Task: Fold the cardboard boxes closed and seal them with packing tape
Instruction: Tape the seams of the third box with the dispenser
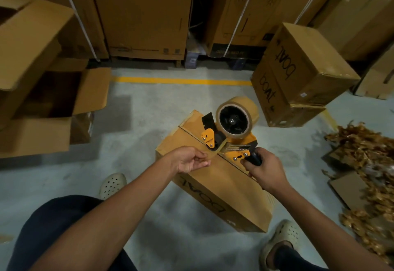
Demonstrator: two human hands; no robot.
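Note:
A brown cardboard box (221, 187) lies on the floor between my feet, its top flaps folded shut with a seam along the middle. My right hand (265, 170) grips the black handle of an orange tape dispenser (231, 134) that carries a roll of brown packing tape (235, 117). The dispenser hovers over the far half of the box top. My left hand (189, 160) pinches the loose end of the tape strip at the dispenser's mouth, just above the seam.
Open empty boxes (42, 104) stand at the left. Two stacked closed boxes (298, 78) sit at the right rear. A heap of brown paper scraps (366, 174) covers the floor at the right. Tall strapped cartons (145, 14) line the back behind a yellow floor line (181, 80).

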